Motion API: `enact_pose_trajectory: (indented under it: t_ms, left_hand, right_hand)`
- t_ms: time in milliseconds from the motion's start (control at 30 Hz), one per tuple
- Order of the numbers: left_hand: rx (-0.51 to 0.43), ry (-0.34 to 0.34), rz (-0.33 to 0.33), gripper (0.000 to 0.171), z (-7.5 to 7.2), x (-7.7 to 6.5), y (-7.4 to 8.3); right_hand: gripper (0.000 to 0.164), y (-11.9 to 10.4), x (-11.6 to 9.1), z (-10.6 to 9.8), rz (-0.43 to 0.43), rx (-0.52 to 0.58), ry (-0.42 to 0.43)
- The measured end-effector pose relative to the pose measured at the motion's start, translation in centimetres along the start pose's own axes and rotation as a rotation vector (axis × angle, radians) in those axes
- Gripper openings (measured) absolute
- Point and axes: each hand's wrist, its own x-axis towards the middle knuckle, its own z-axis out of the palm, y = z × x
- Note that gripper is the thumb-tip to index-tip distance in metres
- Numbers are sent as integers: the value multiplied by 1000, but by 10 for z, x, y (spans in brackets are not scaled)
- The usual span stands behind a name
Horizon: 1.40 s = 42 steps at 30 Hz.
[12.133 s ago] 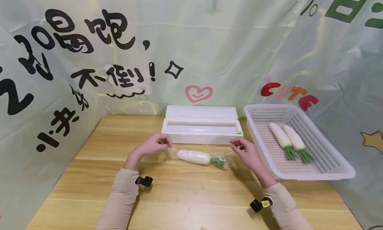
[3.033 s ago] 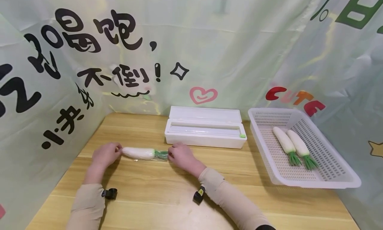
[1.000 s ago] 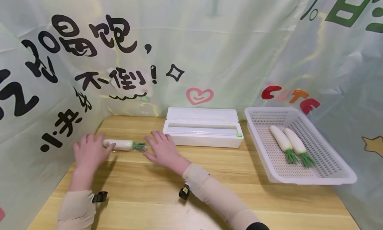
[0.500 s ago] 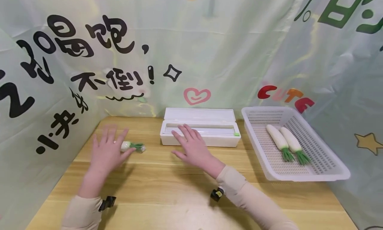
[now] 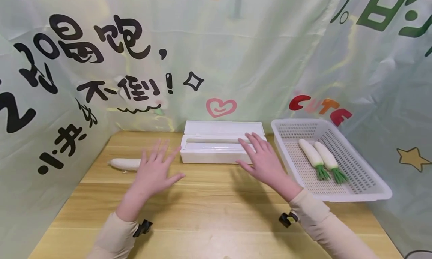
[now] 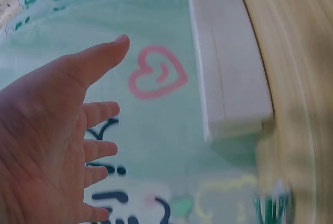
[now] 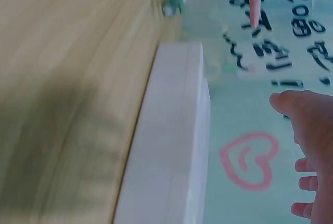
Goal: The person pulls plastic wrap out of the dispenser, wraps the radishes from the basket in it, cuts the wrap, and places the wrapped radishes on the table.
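Note:
My left hand point(image 5: 153, 174) hovers over the table with its fingers spread and holds nothing. Beyond it lies a white radish point(image 5: 124, 163) in clear film; the hand hides its leafy end in the head view, while the left wrist view shows the green leaves point(image 6: 273, 207). My right hand point(image 5: 264, 163), fingers also spread and holding nothing, is raised in front of the right end of a white cling film dispenser point(image 5: 212, 156). The dispenser's lid point(image 5: 223, 128) is up, with a roll of film inside. The hand covers the dispenser's right end.
A white perforated basket point(image 5: 362, 197) stands at the right, with two white radishes point(image 5: 311, 153) with green leaves in it. The wooden table point(image 5: 206, 214) meets a printed cloth backdrop point(image 5: 249, 64) at the back and left.
Both hands pinched the wrapped radish's ends and carried it from before the dispenser to the table's left. They then let go, spread their fingers and moved right, the right hand farther.

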Motion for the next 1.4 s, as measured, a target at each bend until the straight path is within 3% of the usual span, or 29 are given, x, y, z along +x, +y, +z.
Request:
enact_pose_trajectory:
  t_ms: [233, 467, 600, 733, 933, 1033, 1233, 1400]
  left_hand:
    - [-25, -12, 57, 84, 7, 18, 31]
    - [-22, 19, 105, 81, 21, 40, 42]
    - [-28, 10, 94, 76, 29, 60, 35]
    - [-57, 30, 86, 67, 36, 79, 22]
    - [-43, 130, 156, 46, 46, 97, 5]
    - [-42, 143, 181, 38, 49, 103, 0]
    - [-71, 99, 207, 25, 59, 112, -8]
    - [-109, 122, 222, 16, 67, 115, -12]
  right_hand:
    - [71, 45, -15, -17, 57, -59, 78]
    - [62, 67, -17, -19, 80, -42, 112]
    - [57, 74, -6, -9, 51, -42, 84]
    - [49, 79, 8, 2, 41, -26, -4]
    - [37, 79, 24, 20, 60, 14, -203]
    - [31, 80, 29, 29, 48, 22, -265]
    - [19, 82, 29, 41, 15, 67, -318]
    - [14, 84, 30, 45, 12, 115, -310]
